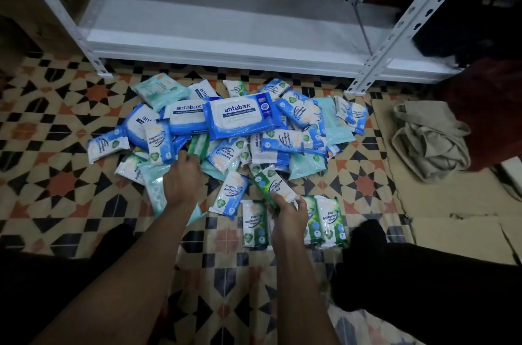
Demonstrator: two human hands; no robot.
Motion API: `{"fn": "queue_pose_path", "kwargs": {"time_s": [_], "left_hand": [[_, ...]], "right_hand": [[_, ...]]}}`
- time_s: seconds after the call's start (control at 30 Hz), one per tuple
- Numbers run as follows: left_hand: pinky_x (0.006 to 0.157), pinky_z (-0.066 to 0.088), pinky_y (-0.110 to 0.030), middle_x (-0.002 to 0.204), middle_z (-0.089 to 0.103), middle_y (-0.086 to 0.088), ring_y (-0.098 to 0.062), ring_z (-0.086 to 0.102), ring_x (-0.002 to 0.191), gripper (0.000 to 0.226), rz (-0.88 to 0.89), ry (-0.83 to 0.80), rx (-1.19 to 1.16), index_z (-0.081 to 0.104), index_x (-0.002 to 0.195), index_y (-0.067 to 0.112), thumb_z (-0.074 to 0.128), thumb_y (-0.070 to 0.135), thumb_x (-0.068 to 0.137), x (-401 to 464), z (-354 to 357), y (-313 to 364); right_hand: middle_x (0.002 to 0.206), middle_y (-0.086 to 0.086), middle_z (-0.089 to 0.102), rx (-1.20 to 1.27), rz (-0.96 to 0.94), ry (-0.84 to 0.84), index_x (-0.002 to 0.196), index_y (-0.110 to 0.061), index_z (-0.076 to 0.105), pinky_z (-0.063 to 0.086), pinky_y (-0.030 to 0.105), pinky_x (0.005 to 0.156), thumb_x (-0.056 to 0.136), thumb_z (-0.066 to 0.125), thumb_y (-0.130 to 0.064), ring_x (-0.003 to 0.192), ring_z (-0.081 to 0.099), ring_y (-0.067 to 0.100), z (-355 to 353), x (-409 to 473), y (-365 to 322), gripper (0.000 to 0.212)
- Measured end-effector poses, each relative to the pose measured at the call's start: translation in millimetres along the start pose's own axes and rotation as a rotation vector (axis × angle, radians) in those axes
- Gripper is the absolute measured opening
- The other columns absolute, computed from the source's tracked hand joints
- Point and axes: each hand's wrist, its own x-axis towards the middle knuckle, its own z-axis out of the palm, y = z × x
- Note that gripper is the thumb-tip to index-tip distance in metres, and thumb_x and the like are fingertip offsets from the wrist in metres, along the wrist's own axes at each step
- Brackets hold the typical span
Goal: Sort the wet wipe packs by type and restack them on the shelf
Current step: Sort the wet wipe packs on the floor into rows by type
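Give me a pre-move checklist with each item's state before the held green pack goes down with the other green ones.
1. Right hand grips a green pack: ok.
2. Green row started on the floor beside that hand: ok.
3. Held pack matches the row, both read Pine: ok.
4. Left hand clear of the drop spot, reaching into the pile: ok.
5. What the left hand is grasping: cannot tell.
6. Shelf bare for restacking: ok.
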Motion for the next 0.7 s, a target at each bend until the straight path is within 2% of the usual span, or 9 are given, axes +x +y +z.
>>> {"fn": "queue_pose_path", "kwargs": {"time_s": [0.1, 0.17, 0.23, 0.33, 0.4, 0.47, 0.53, 0.63, 0.7], "left_hand": [[0.068, 0.047, -0.046, 0.104, 0.059, -0.015, -0.037, 0.056, 0.09, 0.009, 0.071, 0.102, -0.002, 0.066, 0.099, 0.007, 0.059, 0.01, 0.094, -4.2, -12.5, 3.3], [0.074, 0.045, -0.047, 0.103, 0.058, -0.013, -0.035, 0.053, 0.093, 0.008, 0.066, 0.146, -0.097, 0.061, 0.1, 0.009, 0.054, 0.011, 0.096, -5.3, -19.3, 4.8], [0.071, 0.041, -0.043, 0.096, 0.056, -0.01, -0.031, 0.049, 0.087, 0.008, 0.004, 0.179, -0.264, 0.055, 0.101, 0.01, 0.048, 0.012, 0.1, -12.3, -27.3, 9.9], [0.059, 0.034, -0.037, 0.087, 0.056, -0.009, -0.03, 0.05, 0.074, 0.01, -0.247, 0.196, -0.577, 0.046, 0.107, 0.015, 0.039, 0.022, 0.107, -25.7, -36.9, 13.3], [0.061, 0.04, -0.039, 0.093, 0.057, -0.012, -0.032, 0.054, 0.076, 0.011, -0.502, 0.198, -0.793, 0.042, 0.109, 0.016, 0.038, 0.026, 0.108, -34.3, -41.7, 11.2], [0.071, 0.055, -0.047, 0.108, 0.053, -0.011, -0.034, 0.058, 0.089, 0.007, -0.743, 0.213, -1.023, 0.043, 0.108, 0.019, 0.04, 0.025, 0.107, -39.4, -44.6, 6.2], [0.062, 0.061, -0.044, 0.124, 0.043, -0.008, -0.039, 0.059, 0.099, 0.004, -0.911, 0.194, -1.274, 0.045, 0.109, 0.021, 0.042, 0.021, 0.106, -46.3, -47.8, 1.8], [0.047, 0.06, -0.036, 0.128, 0.034, -0.008, -0.049, 0.064, 0.1, 0.009, -1.046, 0.145, -1.489, 0.046, 0.113, 0.023, 0.043, 0.017, 0.107, -56.2, -50.2, 1.3], [0.049, 0.06, -0.037, 0.126, 0.037, -0.01, -0.042, 0.065, 0.094, 0.013, -1.069, 0.118, -1.517, 0.046, 0.118, 0.022, 0.041, 0.016, 0.108, -61.5, -55.2, 6.9]], "right_hand": [[0.126, 0.011, 0.065, -0.004, -0.004, -0.009, 0.137, -0.013, 0.051, 0.055, 0.037, 0.085, 0.077, 0.083, -0.001, 0.107, 0.067, 0.028, 0.0, -2.9, 1.7, 0.068], [0.131, 0.015, 0.063, -0.028, -0.003, 0.01, 0.129, -0.014, 0.054, 0.054, 0.042, 0.094, 0.077, 0.084, -0.006, 0.112, 0.064, 0.029, 1.2, -4.2, 2.4, 0.06], [0.129, 0.017, 0.062, 0.005, 0.008, 0.028, 0.114, -0.019, 0.055, 0.057, 0.044, 0.089, 0.077, 0.085, -0.007, 0.109, 0.065, 0.031, 0.3, -5.8, -1.6, 0.049], [0.125, 0.016, 0.061, 0.081, 0.005, 0.011, 0.105, -0.027, 0.052, 0.057, 0.035, 0.065, 0.082, 0.083, -0.01, 0.095, 0.068, 0.028, 2.3, -6.6, -7.9, 0.043], [0.127, 0.014, 0.059, 0.082, -0.008, 0.012, 0.121, -0.024, 0.048, 0.057, 0.033, 0.062, 0.086, 0.081, -0.018, 0.092, 0.068, 0.025, 2.2, -8.7, -11.4, 0.049], [0.132, 0.011, 0.055, 0.039, -0.028, 0.038, 0.145, -0.023, 0.037, 0.06, 0.037, 0.071, 0.089, 0.078, -0.028, 0.099, 0.067, 0.028, 4.7, -12.3, -12.7, 0.07], [0.146, 0.011, 0.05, -0.027, -0.048, 0.068, 0.158, -0.021, 0.025, 0.056, 0.048, 0.095, 0.091, 0.074, -0.04, 0.119, 0.061, 0.034, 5.1, -14.4, -12.5, 0.084], [0.156, 0.011, 0.042, -0.104, -0.085, 0.087, 0.158, -0.016, 0.03, 0.041, 0.051, 0.112, 0.097, 0.063, -0.046, 0.137, 0.047, 0.033, 0.9, -15.5, -15.1, 0.075], [0.158, 0.01, 0.039, -0.155, -0.094, 0.078, 0.157, -0.016, 0.031, 0.039, 0.051, 0.113, 0.1, 0.057, -0.048, 0.139, 0.044, 0.033, -2.6, -16.6, -16.8, 0.071]]}}
